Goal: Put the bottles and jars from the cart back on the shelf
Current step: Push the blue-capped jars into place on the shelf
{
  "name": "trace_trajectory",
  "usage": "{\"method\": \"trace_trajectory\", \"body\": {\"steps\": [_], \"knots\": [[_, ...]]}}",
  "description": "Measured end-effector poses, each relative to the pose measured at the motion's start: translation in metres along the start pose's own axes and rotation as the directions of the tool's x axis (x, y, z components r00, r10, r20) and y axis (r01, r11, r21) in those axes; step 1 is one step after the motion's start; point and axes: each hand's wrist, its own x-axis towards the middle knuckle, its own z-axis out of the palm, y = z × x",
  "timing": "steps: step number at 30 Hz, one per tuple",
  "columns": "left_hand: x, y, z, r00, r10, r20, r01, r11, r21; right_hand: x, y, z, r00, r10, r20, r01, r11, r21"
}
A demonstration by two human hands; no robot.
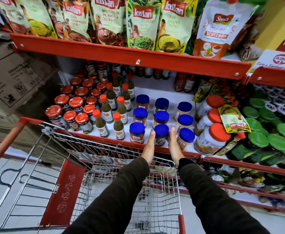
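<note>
A blue-lidded jar (161, 134) stands at the front edge of the red shelf (185, 153), in the middle column of several blue-lidded jars. My left hand (149, 146) presses flat against its left side and my right hand (173, 146) against its right side, so both hands clasp it. Left of it stands another blue-lidded jar (137, 132), and one more (186, 138) stands to its right. Green sauce bottles with orange caps (118, 125) and red-lidded jars (84, 122) fill the shelf's left part. The wire cart (163, 191) is under my arms; I see no bottles in its visible part.
Large orange-lidded jam jars (211, 141) lie tilted at the right, with green-lidded jars (280, 141) beyond. Chutney pouches (141, 26) hang over the upper red shelf. Cardboard boxes (15, 76) stack at the left. The cart's red handle (6, 144) slants at the left.
</note>
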Motion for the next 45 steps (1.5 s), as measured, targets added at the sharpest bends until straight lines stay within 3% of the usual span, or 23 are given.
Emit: {"method": "trace_trajectory", "body": {"steps": [15,18,21,23,26,29,32,36,45], "knots": [[0.008,0.0,-0.003,0.998,-0.022,-0.066,0.027,0.997,0.076,-0.022,0.011,-0.004,1.0,0.005,0.021,-0.005,0.999,-0.037],[0.001,-0.006,0.002,0.972,0.046,-0.228,-0.017,0.991,0.13,-0.027,0.016,-0.007,0.999,-0.041,-0.025,0.04,0.999,-0.03],[-0.016,-0.015,0.013,0.885,0.205,-0.418,-0.136,0.972,0.189,-0.033,0.031,-0.018,0.972,-0.153,-0.18,0.146,0.988,-0.054],[-0.024,-0.019,0.022,0.823,0.321,-0.469,-0.233,0.943,0.236,-0.039,0.041,-0.03,0.926,-0.239,-0.292,0.231,0.971,-0.062],[-0.025,-0.019,0.04,0.81,0.421,-0.408,-0.338,0.904,0.261,-0.046,0.049,-0.048,0.868,-0.28,-0.411,0.282,0.958,-0.057],[-0.017,-0.013,0.064,0.906,0.35,-0.238,-0.295,0.925,0.238,-0.046,0.048,-0.061,0.873,-0.23,-0.431,0.241,0.97,-0.029],[-0.007,0.002,0.086,0.975,0.183,-0.126,-0.16,0.972,0.171,-0.043,0.04,-0.067,0.927,-0.094,-0.363,0.118,0.992,0.044],[0.011,0.015,0.1,0.998,0.031,-0.06,-0.031,0.999,0.006,-0.041,0.031,-0.068,0.97,-0.004,-0.244,0.036,0.991,0.126],[0.012,0.002,0.092,1.0,0.025,-0.015,-0.024,0.999,0.044,-0.036,0.024,-0.079,0.995,-0.006,-0.1,0.018,0.993,0.117]]}}
